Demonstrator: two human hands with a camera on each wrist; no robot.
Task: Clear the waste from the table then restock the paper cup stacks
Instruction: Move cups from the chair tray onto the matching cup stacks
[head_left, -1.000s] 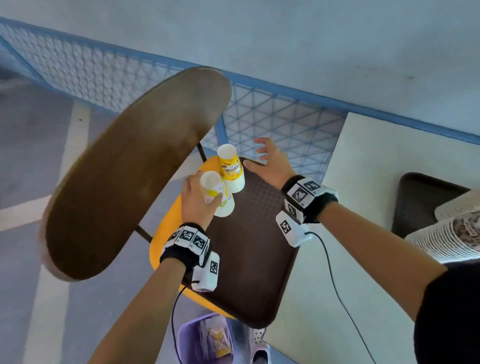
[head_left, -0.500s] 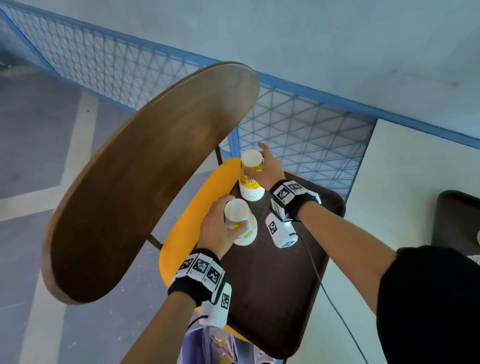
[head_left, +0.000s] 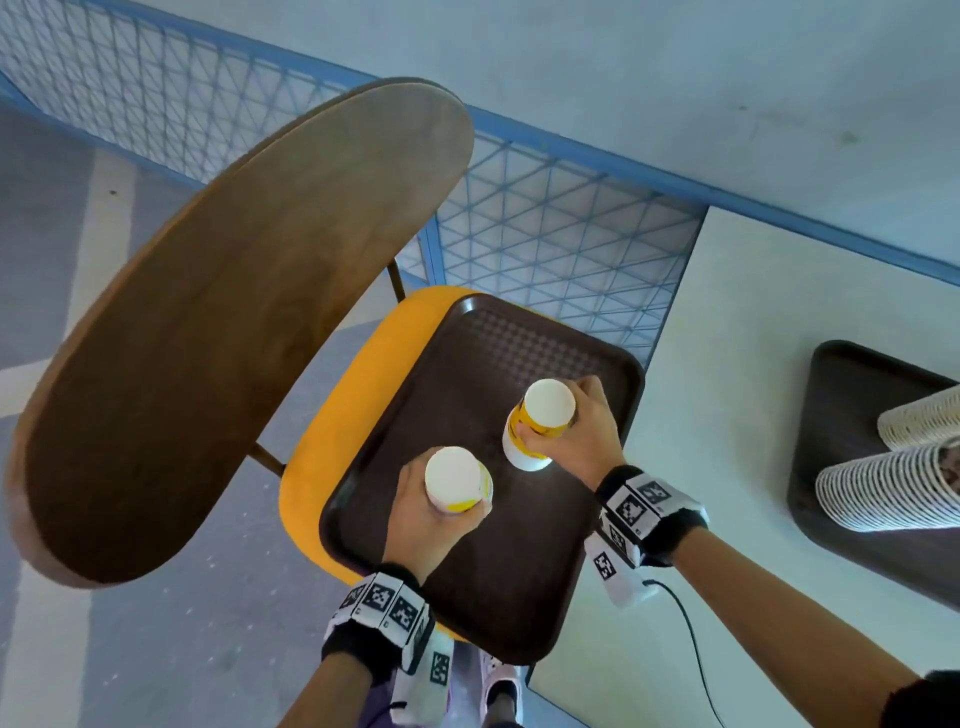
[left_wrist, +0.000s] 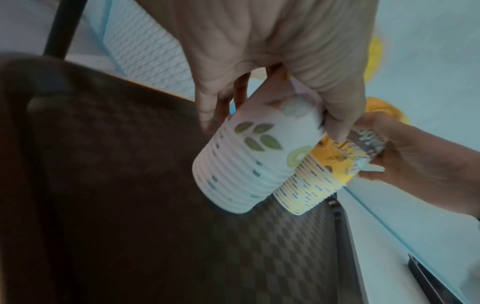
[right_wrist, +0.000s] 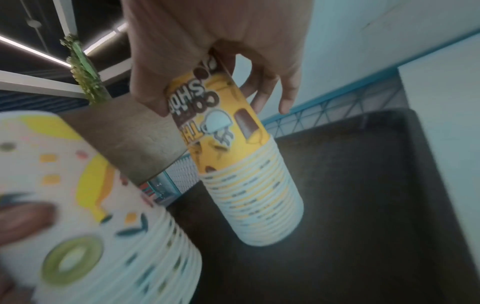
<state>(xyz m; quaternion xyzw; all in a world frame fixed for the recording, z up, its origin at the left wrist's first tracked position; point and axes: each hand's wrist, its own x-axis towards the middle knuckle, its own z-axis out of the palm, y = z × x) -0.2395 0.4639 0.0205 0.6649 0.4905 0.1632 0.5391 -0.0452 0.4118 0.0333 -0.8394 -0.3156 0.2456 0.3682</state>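
Observation:
Two upside-down stacks of paper cups are above a dark brown tray (head_left: 483, 597) that lies on a yellow chair seat (head_left: 332, 441). My left hand (head_left: 421, 519) grips the white stack with leaf and kiwi prints (head_left: 457, 480) (left_wrist: 249, 156) (right_wrist: 85, 222). My right hand (head_left: 582, 441) grips the yellow coffee-print stack (head_left: 540, 423) (right_wrist: 244, 164) (left_wrist: 322, 174) near its top. In the left wrist view both stacks tilt, their rims close to the tray (left_wrist: 182, 236). More cup stacks (head_left: 893, 488) lie on their sides on a second dark tray (head_left: 841, 395) at the right.
The chair's brown wooden back (head_left: 223, 332) rises at the left. A white table (head_left: 727, 415) lies right of the chair, carrying the second tray. A blue mesh fence (head_left: 545, 228) and a pale wall stand behind. Grey floor (head_left: 78, 649) spreads at the left.
My right hand went from open beside the yellow stack to gripping it. Both stacks have come nearer me over the tray, and the head view has swung right, showing the second tray.

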